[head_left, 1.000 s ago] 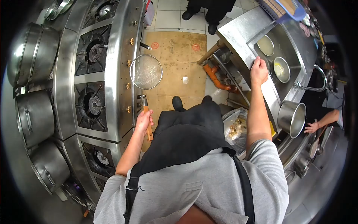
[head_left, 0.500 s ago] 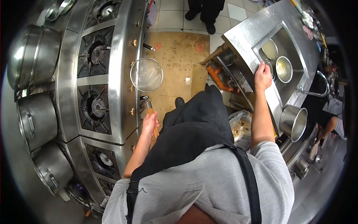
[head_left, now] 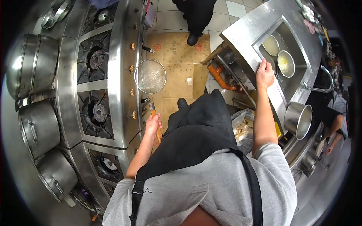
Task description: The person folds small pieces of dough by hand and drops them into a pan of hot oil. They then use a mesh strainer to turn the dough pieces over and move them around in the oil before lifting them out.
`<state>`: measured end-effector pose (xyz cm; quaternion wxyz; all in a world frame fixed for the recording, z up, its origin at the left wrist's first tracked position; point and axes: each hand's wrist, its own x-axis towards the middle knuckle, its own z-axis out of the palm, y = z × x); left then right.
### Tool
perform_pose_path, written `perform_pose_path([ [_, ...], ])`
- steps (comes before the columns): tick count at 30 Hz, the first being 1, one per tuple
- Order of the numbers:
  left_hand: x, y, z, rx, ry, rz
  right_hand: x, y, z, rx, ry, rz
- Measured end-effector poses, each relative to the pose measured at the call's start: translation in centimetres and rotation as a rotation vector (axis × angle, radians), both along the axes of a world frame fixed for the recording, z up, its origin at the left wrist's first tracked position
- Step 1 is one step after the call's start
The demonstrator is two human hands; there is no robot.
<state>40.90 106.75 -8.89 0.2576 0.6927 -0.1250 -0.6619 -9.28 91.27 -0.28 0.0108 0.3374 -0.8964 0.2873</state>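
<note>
My left hand (head_left: 152, 125) is closed around the wooden handle of a round wire-mesh strainer (head_left: 150, 77). The strainer's mesh hangs over the floor beside the stove front. At the near rim of the sink (head_left: 296, 81), my right hand (head_left: 265, 74) has its fingers curled; what they grip, if anything, is hidden. Just beyond those fingers is a metal vessel, partly covered by the hand. Two metal bowls stand in the sink: one with cloudy pale liquid (head_left: 271, 45), another with yellowish contents (head_left: 286, 64).
A gas stove (head_left: 95, 60) with several burners runs along the left, large steel pots (head_left: 39, 126) behind it. Cardboard (head_left: 175, 75) covers the floor. A steel pot (head_left: 298, 119) is beside the sink, near a faucet (head_left: 324, 81). People stand ahead (head_left: 198, 17) and far right.
The person ahead has shifted left and nearer the stove. My view has moved slightly. Both hands keep nearly the same positions, the left still holding the strainer.
</note>
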Motion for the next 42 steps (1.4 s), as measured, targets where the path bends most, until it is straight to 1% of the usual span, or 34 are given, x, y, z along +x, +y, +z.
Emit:
perform_pose_path([
  [4, -0.2, -0.4, 0.2, -0.035, 0.008, 0.016, 0.3, 0.1, 0.2, -0.017, -0.013, 0.005],
  [7, 0.3, 0.1, 0.3, -0.052, -0.051, -0.04, 0.1, 0.0, 0.0, 0.006, -0.001, 0.007],
  [10, 1.5, 1.4, -0.7, -0.019, -0.135, -0.273, 0.3, 0.0, 0.2, 0.012, 0.002, 0.002],
  [11, 1.9, 1.6, -1.1, -0.02, -0.133, -0.273, 0.2, 0.0, 0.3, 0.012, 0.004, 0.001],
  [13, 2.5, 2.4, -1.8, 0.068, -0.153, -0.448, 0.2, 0.1, 0.4, 0.04, 0.015, 0.013],
  [14, 2.4, 2.6, -1.5, 0.065, -0.155, -0.446, 0.3, 0.1, 0.3, 0.037, 0.014, 0.014],
  [16, 2.0, 2.5, -0.9, 0.068, -0.258, -0.688, 0.2, 0.1, 0.2, -0.008, 0.001, 0.036],
  [17, 1.8, 2.5, -1.2, 0.061, -0.258, -0.689, 0.1, 0.0, 0.2, -0.014, 0.004, 0.034],
  [19, 1.8, 3.2, -2.9, -0.008, -0.319, -0.845, 0.3, 0.1, 0.1, -0.019, -0.01, 0.031],
  [20, 2.1, 4.1, -5.4, 0.011, -0.274, -0.803, 0.3, 0.2, 0.3, 0.0, -0.001, 0.034],
  [21, 1.9, 4.3, -6.1, 0.015, -0.276, -0.811, 0.5, 0.4, 0.4, 0.004, -0.005, 0.027],
  [23, 1.2, 4.1, -7.5, 0.053, -0.092, -0.689, 0.6, 0.3, 0.7, 0.012, -0.019, 0.029],
  [25, 0.6, 3.7, -9.1, 0.037, -0.124, -0.723, 0.6, 0.2, 0.6, 0.006, -0.035, 0.036],
  [27, 0.0, 2.9, -9.6, 0.027, -0.159, -0.766, 0.5, 0.3, 0.2, -0.039, 0.036, 0.054],
  [29, -0.5, 2.1, -10.4, 0.089, -0.213, -0.877, 0.4, 0.6, 0.0, -0.041, 0.041, 0.056],
  [30, -0.8, 1.8, -11.0, 0.084, -0.213, -0.885, 0.3, 0.5, 0.0, -0.025, 0.057, 0.065],
  [32, -1.4, 1.5, -12.1, 0.07, -0.149, -0.882, 0.3, 0.3, 0.1, -0.023, 0.089, 0.087],
  [34, -1.8, 1.5, -13.2, 0.083, -0.122, -0.864, 0.2, 0.3, 0.2, -0.027, 0.066, 0.095],
  [36, -2.6, 1.7, -12.5, 0.105, -0.094, -0.845, 0.3, 0.6, 0.3, -0.021, 0.039, 0.104],
  [39, -4.3, 2.6, -11.4, 0.011, -0.057, -0.824, 0.1, 0.6, 0.3, -0.035, 0.003, 0.136],
  [40, -4.5, 2.9, -11.1, 0.039, 0.066, -0.755, 0.1, 0.7, 0.3, -0.026, -0.004, 0.149],
  [42, -5.0, 4.8, -13.9, 0.088, 0.043, -0.745, -0.1, 1.0, 0.6, -0.054, -0.054, 0.208],
])
